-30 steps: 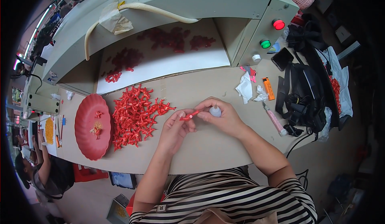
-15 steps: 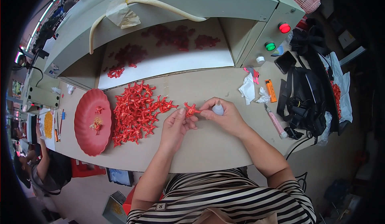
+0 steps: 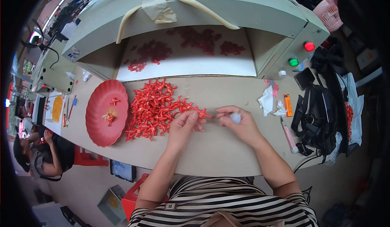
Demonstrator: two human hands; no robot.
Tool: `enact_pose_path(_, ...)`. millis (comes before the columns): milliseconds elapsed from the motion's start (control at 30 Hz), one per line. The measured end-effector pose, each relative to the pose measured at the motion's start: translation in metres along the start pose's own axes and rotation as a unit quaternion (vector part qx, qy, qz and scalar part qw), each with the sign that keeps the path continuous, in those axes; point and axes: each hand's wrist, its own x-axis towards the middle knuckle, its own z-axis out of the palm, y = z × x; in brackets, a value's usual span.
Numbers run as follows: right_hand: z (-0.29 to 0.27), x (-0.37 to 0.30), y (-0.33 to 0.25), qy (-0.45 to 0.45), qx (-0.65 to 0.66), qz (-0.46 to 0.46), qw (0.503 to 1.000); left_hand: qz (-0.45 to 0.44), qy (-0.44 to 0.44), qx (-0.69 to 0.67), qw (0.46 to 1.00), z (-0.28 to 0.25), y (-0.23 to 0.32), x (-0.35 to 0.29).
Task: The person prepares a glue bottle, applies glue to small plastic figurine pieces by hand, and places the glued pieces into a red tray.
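Between the thumb and fingers of my left hand [image 3: 181, 127] is a small red star-shaped figurine [image 3: 204, 113], its limbs pointing outward. My right hand [image 3: 245, 128] is closed around a small whitish squeeze bottle [image 3: 235, 117]. Its thumb and index fingertips are just right of the figurine, with a narrow gap between. Left of my hands lies a heap of similar red figurines [image 3: 148, 111], its right end reaching my left fingers. A scalloped red dish [image 3: 96, 121] beside the heap holds a red piece and another with yellowish bits.
A grey cabinet [image 3: 195, 11] with a lit opening stands behind, more red pieces inside. To the right lie tissues [image 3: 266, 100], an orange lighter [image 3: 287, 105], a pink pen-like tube [image 3: 289, 135], a phone [image 3: 304, 78] and a black bag [image 3: 315, 109]. Another person [image 3: 44, 154] sits far left.
My right fingers have come away from the figurine, leaving it in my left hand alone. The bottle is now tucked lower in my right hand. The whole view has shifted.
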Motion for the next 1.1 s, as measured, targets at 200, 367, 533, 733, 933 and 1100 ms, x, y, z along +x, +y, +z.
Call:
enact_pose_path(200, -0.005, 0.003, 0.004, -0.030, -0.033, -0.014, 0.999, -0.041, -0.073, -0.019, 0.996, 0.006, -0.004, 0.005)
enact_pose_path(367, -0.006, 0.001, 0.000, -0.036, -0.076, -0.022, 0.996, -0.067, -0.083, -0.019, 0.994, 0.004, -0.003, 0.004)
enact_pose_path(533, -0.004, 0.000, 0.000, -0.046, -0.089, -0.017, 0.995, -0.079, -0.089, -0.005, 0.993, 0.001, -0.002, 0.002)
enact_pose_path(733, -0.003, 0.001, 0.003, -0.046, -0.101, -0.019, 0.994, -0.090, -0.097, -0.012, 0.991, -0.003, -0.005, 0.003)
enact_pose_path(933, -0.003, 0.000, 0.004, -0.049, -0.102, -0.015, 0.993, -0.088, -0.098, 0.003, 0.991, -0.002, -0.005, 0.002)
enact_pose_path(1100, -0.005, 0.001, 0.006, -0.050, -0.101, -0.017, 0.994, -0.081, -0.099, 0.008, 0.992, -0.002, -0.005, 0.003)
